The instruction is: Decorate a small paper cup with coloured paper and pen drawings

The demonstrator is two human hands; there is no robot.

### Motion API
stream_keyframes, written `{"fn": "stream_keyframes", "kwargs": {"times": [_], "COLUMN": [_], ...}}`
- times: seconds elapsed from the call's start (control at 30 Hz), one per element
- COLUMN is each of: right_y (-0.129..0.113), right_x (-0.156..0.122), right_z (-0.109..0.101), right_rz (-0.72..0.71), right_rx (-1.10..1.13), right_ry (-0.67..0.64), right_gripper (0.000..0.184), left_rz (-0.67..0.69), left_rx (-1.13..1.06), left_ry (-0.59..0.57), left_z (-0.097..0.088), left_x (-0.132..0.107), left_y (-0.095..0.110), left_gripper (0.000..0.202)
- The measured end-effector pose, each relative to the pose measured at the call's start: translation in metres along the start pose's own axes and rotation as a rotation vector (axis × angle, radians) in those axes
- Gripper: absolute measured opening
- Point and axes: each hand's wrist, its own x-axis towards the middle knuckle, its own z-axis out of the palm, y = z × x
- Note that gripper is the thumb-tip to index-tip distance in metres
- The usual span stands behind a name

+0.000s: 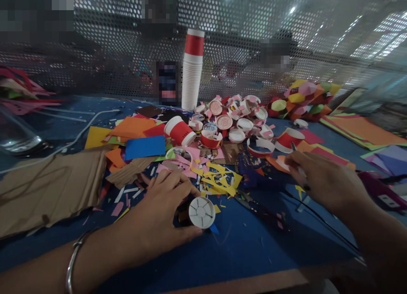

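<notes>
A round white cup bottom (201, 212) with a ring and spokes drawn on it in dark lines faces up near the table's front edge. My left hand (171, 205) closes around it, thumb below and fingers above. To the right, my right hand (327, 175) grips a slim pen (304, 179), partly hidden by the fingers. It is over the blue table, near a red and white cup piece (288, 140). Between my hands lie a pair of scissors (254, 205) and a dark blue glue gun (254, 173) with a black cord.
Several cut cup pieces (224, 122) are heaped in the middle, beside a tipped red paper cup (179, 131) and yellow scraps (222, 179). A tall cup stack (192, 73) and a phone (168, 82) stand behind. Cardboard (54, 188) lies left; coloured paper (369, 128) right.
</notes>
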Motion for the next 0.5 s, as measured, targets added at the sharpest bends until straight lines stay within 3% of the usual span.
{"fn": "stream_keyframes", "kwargs": {"times": [0.33,0.5], "right_y": [-0.007,0.001], "right_x": [-0.002,-0.002], "right_z": [-0.001,-0.009], "right_rz": [-0.015,-0.050], "right_rx": [0.019,0.064], "right_ry": [-0.026,0.047], "right_gripper": [0.012,0.013], "left_rz": [0.001,0.005], "left_rx": [0.005,0.009], "left_ry": [0.004,0.002], "left_z": [0.002,0.001], "left_x": [0.000,-0.001], "left_y": [-0.002,-0.001], "left_gripper": [0.041,0.039]}}
